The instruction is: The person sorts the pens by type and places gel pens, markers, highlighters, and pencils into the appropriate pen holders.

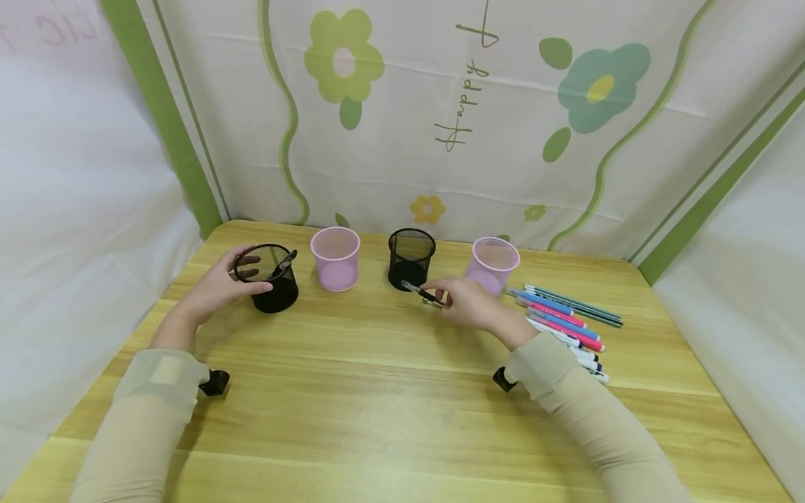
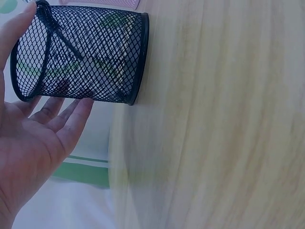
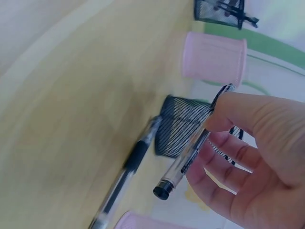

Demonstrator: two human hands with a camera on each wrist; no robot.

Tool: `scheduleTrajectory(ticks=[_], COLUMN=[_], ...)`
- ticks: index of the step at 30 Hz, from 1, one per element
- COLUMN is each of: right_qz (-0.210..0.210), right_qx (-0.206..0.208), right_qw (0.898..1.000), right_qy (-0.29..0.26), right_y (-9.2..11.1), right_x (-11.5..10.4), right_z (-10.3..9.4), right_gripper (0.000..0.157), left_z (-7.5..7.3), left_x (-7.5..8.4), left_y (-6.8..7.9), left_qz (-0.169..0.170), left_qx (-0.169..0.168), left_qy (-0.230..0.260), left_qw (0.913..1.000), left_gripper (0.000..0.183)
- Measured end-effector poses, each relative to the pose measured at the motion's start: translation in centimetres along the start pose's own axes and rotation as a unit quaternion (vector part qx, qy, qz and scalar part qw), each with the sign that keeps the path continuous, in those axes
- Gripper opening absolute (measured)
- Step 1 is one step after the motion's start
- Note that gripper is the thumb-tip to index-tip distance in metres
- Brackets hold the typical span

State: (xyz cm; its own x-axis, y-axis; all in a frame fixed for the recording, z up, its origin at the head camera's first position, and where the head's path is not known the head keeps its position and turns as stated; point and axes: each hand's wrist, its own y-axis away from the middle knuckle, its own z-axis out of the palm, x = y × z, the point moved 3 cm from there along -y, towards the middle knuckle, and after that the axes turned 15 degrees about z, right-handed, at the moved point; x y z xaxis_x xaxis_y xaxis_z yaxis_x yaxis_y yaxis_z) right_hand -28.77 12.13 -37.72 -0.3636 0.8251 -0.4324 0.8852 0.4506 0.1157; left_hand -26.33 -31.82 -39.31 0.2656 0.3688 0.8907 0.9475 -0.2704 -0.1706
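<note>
My left hand [image 1: 216, 283] holds the leftmost black mesh pen cup [image 1: 277, 297], thumb on the near side and fingers around the far side. A black pen [image 1: 286, 260] leans inside that cup, its top above the rim; in the left wrist view the mesh cup [image 2: 90, 57] stands upright on the table. With thumb and fingers my right hand [image 1: 468, 302] pinches a clear gel pen [image 3: 183, 160] with a black end. Another gel pen with a black grip [image 3: 137, 155] lies beside it, its tip close to the second black mesh cup [image 3: 181, 126].
Between the black cups stands a pink cup [image 1: 337, 269]; another pink cup [image 1: 487, 272] is behind my right hand. Right of it lie dark pencils [image 1: 585, 307], blue and pink markers [image 1: 566, 323] and white markers [image 1: 591, 365]. A printed curtain [image 1: 402, 161] hangs behind the wooden table [image 1: 377, 419].
</note>
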Motion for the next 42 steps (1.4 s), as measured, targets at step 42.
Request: scheduleTrajectory(ticks=[42], right_qz=[-0.048], right_qx=[-0.009], right_qw=[0.982], right_qy=[-0.182], right_y=[-4.5], right_x=[-10.7], right_z=[-0.4], right_gripper=[0.056], left_z=[0.0], left_x=[-0.1], left_y=[0.1], left_qz=[-0.005], left_qx=[0.001], left_qy=[0.016], left_qw=[0.9999], left_gripper=[0.100])
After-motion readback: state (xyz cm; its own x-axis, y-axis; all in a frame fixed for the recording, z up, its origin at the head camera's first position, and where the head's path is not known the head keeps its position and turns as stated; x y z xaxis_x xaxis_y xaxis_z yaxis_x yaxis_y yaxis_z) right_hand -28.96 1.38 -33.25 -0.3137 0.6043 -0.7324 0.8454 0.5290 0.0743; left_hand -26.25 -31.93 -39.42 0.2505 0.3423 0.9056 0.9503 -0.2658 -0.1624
